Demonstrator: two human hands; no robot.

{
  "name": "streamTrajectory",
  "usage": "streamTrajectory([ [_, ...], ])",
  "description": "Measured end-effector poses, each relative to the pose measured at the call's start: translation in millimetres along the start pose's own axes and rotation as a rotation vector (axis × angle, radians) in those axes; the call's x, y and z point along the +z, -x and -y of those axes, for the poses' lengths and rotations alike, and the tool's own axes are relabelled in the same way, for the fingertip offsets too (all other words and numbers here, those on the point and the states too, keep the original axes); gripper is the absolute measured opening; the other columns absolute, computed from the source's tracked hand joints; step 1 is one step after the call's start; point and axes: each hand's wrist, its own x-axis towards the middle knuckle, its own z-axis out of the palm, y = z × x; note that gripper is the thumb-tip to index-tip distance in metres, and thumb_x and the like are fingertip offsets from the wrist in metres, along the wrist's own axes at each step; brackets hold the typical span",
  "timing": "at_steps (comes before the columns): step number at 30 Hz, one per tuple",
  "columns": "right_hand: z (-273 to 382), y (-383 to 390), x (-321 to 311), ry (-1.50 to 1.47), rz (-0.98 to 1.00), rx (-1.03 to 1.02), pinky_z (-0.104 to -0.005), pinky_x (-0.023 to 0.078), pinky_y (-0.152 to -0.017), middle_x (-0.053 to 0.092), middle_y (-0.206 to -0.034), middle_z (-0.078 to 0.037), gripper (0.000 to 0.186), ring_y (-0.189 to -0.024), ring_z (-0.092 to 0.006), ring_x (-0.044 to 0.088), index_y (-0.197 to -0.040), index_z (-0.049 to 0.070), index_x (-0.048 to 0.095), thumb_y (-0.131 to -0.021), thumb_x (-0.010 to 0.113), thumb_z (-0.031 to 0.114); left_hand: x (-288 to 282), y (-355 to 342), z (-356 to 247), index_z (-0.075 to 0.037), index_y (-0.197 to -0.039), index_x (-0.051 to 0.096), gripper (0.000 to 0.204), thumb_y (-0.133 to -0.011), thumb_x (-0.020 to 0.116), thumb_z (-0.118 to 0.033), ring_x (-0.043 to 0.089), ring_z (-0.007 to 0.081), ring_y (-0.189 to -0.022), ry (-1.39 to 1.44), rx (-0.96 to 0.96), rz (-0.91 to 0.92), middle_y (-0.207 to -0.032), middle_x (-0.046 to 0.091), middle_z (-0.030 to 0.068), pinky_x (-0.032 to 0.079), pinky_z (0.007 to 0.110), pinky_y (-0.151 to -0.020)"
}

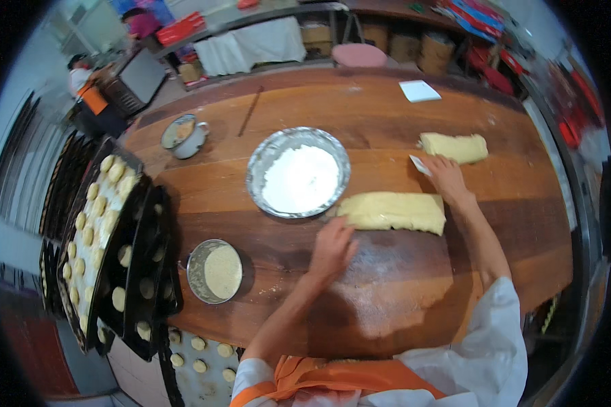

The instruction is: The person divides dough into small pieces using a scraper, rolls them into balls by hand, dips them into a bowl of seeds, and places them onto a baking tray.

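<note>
We have a long, pale yellow slab of dough (392, 211) lying crosswise on the wooden counter (509, 227), smooth on top, with a slightly ragged near edge. Our left hand (333, 245) is at its near left end, fingers bent close together; we cannot tell whether they grip it. Our right hand (448, 179) is beyond the slab's right end, fingers closed on a flat white scraper (420, 165), just beside a shorter dough roll (455, 147) at far right.

Around us, at left, leans a stack of dark trays (127, 227) with round dough pieces (115, 171). Next come a metal mug (194, 144) at far left and, nearer, a metal pot (197, 273) of pale, grainy stuff (223, 272). A thin stick (251, 110) lies beyond. The wide metal bowl (256, 180) of white powder (302, 178) crowds the slab's left end. A white square sheet (419, 91) lies at far right.
</note>
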Motion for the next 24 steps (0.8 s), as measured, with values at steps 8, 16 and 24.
streamTrajectory([
  [8,83.6,12.8,-44.2,-0.402,0.303,-0.193,-0.0444,0.030,-0.089,0.053,-0.112,-0.015,0.074,-0.104,-0.0290,0.049,-0.122,0.003,0.042,-0.066,0.066,0.045,54.0,-65.8,9.6,0.002,-0.120,0.043,0.066,-0.076,0.055,-0.047,0.042,0.0340,-0.111,-0.272,-0.016,0.111,-0.120,0.046,0.0187,0.031,0.047,-0.093],
  [16,98.5,18.4,-28.0,-0.442,0.363,-0.225,-0.0417,0.034,-0.087,0.050,-0.109,-0.016,0.079,-0.102,-0.0325,0.045,-0.121,0.001,0.040,-0.063,0.068,0.047,39.4,-41.6,11.2,0.000,-0.114,0.044,0.076,-0.059,0.071,-0.045,0.050,0.0310,-0.093,-0.261,0.108,0.096,-0.098,0.052,0.0146,0.039,0.043,-0.079],
  [24,227.1,100.1,-97.5,-0.498,0.309,-0.538,-0.0402,0.035,-0.079,0.054,-0.097,-0.015,0.083,-0.087,-0.0271,0.051,-0.118,-0.002,0.043,-0.064,0.065,0.057,-46.4,125.5,-30.8,-0.001,-0.123,0.040,0.082,-0.064,0.064,-0.053,0.047,0.0295,-0.105,-0.285,0.091,0.359,-0.116,0.046,0.0162,0.039,0.044,-0.082],
])
